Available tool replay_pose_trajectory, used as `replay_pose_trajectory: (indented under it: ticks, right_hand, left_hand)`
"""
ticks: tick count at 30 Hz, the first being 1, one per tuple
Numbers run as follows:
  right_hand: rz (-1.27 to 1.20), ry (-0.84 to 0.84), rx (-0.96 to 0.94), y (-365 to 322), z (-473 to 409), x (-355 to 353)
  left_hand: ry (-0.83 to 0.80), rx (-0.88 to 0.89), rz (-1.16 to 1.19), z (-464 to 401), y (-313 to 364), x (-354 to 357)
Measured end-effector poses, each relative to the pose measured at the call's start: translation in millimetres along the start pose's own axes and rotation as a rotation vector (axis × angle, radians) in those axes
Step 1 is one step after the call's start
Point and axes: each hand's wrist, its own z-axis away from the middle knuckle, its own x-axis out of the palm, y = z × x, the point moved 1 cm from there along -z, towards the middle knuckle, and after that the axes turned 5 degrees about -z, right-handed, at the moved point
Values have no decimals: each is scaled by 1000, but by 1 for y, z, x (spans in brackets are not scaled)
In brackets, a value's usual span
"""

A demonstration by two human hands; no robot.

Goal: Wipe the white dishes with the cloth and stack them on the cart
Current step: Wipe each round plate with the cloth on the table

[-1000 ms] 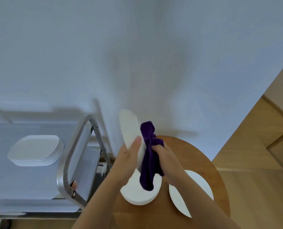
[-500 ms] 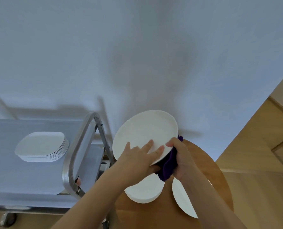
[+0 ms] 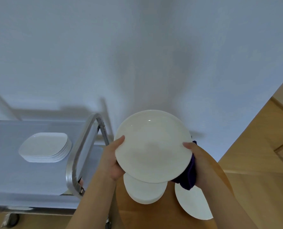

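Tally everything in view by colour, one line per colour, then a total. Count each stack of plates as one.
White: 4, held plate, round stack, lone plate, square stack.
Purple: 1, cloth.
Silver-grey: 1, cart.
Brown: 1, round table.
Total: 7.

Round plate (image 3: 152, 146) now face-up, left hand (image 3: 112, 160) shifted rimward

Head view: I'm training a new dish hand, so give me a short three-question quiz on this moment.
1. True or false: the left hand grips the round plate by its rim.
2. Where is the purple cloth? A) on the cart B) in the right hand, under the plate C) on the table
3. What shape are the dishes in the stack on the cart?

Key: 1 true; 2 B; 3 squarish with rounded corners.
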Motion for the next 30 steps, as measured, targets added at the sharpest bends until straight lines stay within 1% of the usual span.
replay_pose_trajectory:
  ticks: [2,4,5,6,8,10,12,13,15,17,20,23,25,26,28,30]
  right_hand:
    - [46,137,-87,-5,-12,-7]
    - [19,328,-205,-13,-21,-15]
    - [19,394,-280,-17,-23,-16]
    - [84,421,-380,-19,-23,-13]
    - [317,391,-584,-16,-21,2]
    - [628,386,-751,-4,-24,20]
    - [915,430,-794,10,-31,41]
    - [998,473,-766,14,-33,52]
    - [1057,507,-754,18,-35,69]
    - [1058,430,-806,20,-34,82]
    - [1079,226,-910,31,-23,92]
    - [1205,28,-988,49,-10,90]
    - [1269,-105,-997,58,-5,82]
    - [1282,-157,-999,60,-3,76]
    - [1313,-224,-1013,61,-2,62]
    - [1366,-245,-1066,61,-3,43]
  left_hand:
    - [-22,50,33,-1,-5,-3]
    - [-37,63,4,0,-7,-4]
    - [-37,64,-13,1,-8,-3]
    - [-37,62,-30,1,-10,-1]
    - [-52,54,-63,3,-15,8]
    - [-51,40,-91,3,-23,19]
    - [-48,30,-119,4,-30,30]
    - [-62,24,-147,3,-32,34]
    - [-93,29,-212,2,-36,39]
    - [-101,61,-244,0,-37,39]
    - [-80,104,-213,-5,-31,36]
    - [-24,132,-115,-10,-27,27]
    - [18,107,-22,-11,-24,19]
    - [13,92,-2,-11,-23,15]
    - [-32,63,-6,-11,-23,8]
    - [-77,49,-5,-10,-23,2]
